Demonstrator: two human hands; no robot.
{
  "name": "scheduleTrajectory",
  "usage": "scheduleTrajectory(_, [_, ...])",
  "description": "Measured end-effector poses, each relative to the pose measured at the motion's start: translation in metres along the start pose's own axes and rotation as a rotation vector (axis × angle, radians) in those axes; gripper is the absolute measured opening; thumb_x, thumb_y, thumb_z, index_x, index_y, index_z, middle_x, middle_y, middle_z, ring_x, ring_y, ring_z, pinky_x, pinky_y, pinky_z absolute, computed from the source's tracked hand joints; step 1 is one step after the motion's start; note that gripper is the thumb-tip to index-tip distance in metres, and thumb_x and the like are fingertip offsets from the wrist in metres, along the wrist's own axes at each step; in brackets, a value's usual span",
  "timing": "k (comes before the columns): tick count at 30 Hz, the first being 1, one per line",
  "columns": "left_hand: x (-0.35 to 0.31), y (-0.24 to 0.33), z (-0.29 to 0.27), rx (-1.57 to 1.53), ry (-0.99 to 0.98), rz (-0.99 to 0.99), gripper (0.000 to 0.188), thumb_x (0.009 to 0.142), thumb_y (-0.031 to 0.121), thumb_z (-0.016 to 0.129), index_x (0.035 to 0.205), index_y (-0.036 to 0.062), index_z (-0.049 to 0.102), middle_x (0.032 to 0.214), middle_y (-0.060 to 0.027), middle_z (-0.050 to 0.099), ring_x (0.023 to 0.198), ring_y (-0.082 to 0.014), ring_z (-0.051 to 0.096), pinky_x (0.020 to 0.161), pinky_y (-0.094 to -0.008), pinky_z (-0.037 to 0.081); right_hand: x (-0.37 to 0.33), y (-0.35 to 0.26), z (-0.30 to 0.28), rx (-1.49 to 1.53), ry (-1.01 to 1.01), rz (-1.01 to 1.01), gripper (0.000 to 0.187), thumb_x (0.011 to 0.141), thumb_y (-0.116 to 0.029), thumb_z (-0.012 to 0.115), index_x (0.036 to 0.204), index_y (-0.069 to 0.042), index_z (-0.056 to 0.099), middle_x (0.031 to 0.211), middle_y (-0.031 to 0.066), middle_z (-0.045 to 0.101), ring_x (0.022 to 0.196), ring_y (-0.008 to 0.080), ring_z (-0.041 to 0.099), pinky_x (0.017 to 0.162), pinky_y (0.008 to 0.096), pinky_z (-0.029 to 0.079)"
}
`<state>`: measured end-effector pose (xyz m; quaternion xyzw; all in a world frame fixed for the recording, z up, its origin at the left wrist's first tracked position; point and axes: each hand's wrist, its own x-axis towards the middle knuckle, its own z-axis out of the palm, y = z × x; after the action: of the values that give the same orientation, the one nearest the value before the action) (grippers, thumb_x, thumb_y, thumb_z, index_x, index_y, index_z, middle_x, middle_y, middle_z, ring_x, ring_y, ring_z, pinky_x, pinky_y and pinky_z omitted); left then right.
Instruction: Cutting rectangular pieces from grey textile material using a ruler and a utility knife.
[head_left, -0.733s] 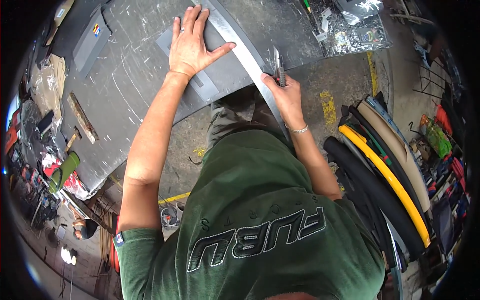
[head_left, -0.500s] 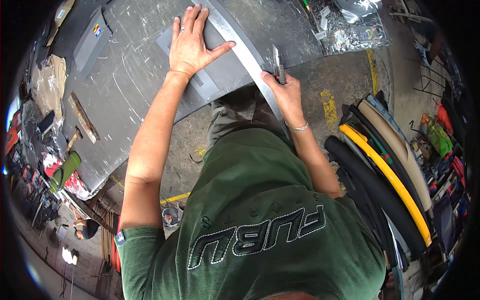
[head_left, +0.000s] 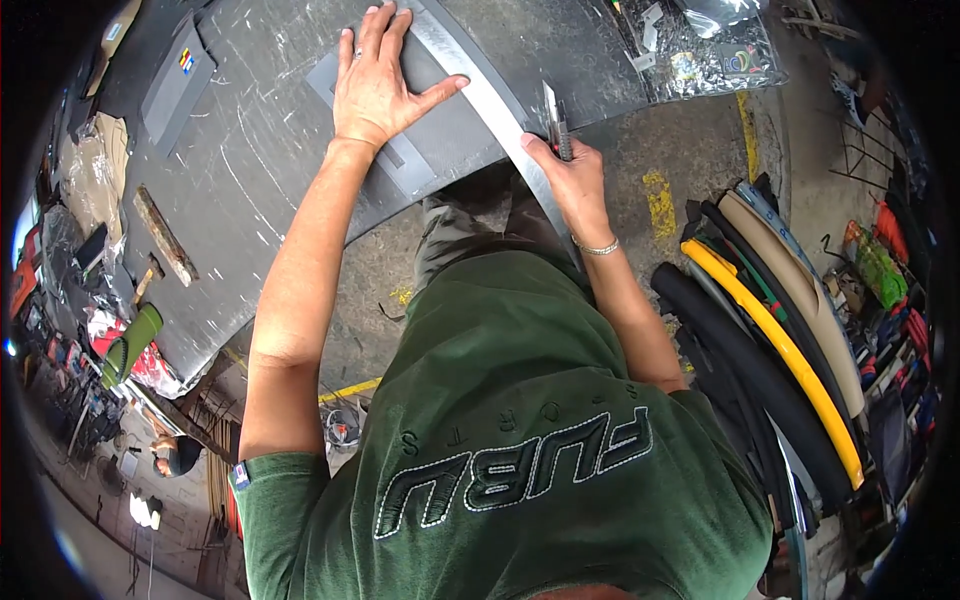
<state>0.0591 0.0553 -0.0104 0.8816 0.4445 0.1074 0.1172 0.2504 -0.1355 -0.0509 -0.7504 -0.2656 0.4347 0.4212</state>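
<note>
Nearest us, in a green T-shirt (head_left: 480, 320), we lean toward a scratched grey counter (head_left: 225, 235). Our right hand (head_left: 577, 185), just off the counter's edge, has its grip wrapped around a utility knife (head_left: 562, 128), blade bared toward 12 o'clock, the thumb resting on a metal straightedge (head_left: 487, 97). That straightedge lies at 10 o'clock from the right grip, its long axis running from 11 to 5 and its near end jutting past the counter; the blade stands just off its 3 o'clock side, the right hand nearer to it. Farther out, our left hand (head_left: 373, 95) holds nothing, its grip splayed wide and flat over a dark grey sheet (head_left: 440, 130), thumb reaching the straightedge. Beyond, a black roll (head_left: 755, 375) and a yellow roll (head_left: 782, 335) lie at 4 o'clock; a co-worker (head_left: 178, 457) appears small at 7.
</note>
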Motion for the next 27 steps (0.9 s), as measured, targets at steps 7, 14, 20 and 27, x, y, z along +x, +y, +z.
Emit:
scheduleTrajectory(7, [-0.001,-0.001,-0.007,0.012,-0.007,-0.01,0.11,0.071,0.065,0.081,0.147,-0.005,0.044,0.153,-0.0267,0.044,0.147,-0.0419,0.036,0.125,-0.0576,0.021,-0.001,-0.008,0.003,0.027,-0.005,0.012,0.034,0.087,-0.029,0.085,0.075,0.0,0.072,0.065,-0.0092,0.05,0.06,0.0028,0.04,0.052,0.0258,0.03])
scheduleTrajectory(14, [-0.002,0.0,-0.005,0.019,-0.014,-0.019,0.111,0.07,0.064,0.082,0.148,-0.0051,0.044,0.153,-0.0272,0.044,0.148,-0.0423,0.035,0.125,-0.0574,0.02,-0.002,-0.009,0.001,0.017,-0.018,0.031,0.035,0.087,-0.029,0.085,0.074,0.0,0.071,0.065,-0.0086,0.051,0.061,0.0035,0.04,0.053,0.0257,0.032])
scheduleTrajectory(20, [-0.001,0.0,-0.006,-0.001,-0.014,-0.023,0.111,0.069,0.063,0.083,0.148,-0.005,0.044,0.153,-0.0274,0.044,0.148,-0.0424,0.035,0.125,-0.0577,0.021,0.0,-0.005,0.001,0.017,-0.018,0.033,0.034,0.087,-0.029,0.085,0.076,0.0,0.071,0.066,-0.0082,0.052,0.062,0.0034,0.042,0.054,0.0253,0.033])
scheduleTrajectory(27, [0.0,0.002,-0.006,0.014,-0.033,-0.035,0.11,0.07,0.063,0.083,0.147,-0.0049,0.044,0.154,-0.0271,0.042,0.149,-0.042,0.035,0.125,-0.0576,0.021,0.003,0.001,0.002,0.012,-0.004,0.036,0.032,0.087,-0.028,0.085,0.078,0.0,0.072,0.068,-0.0076,0.054,0.064,0.0035,0.043,0.056,0.0242,0.035])
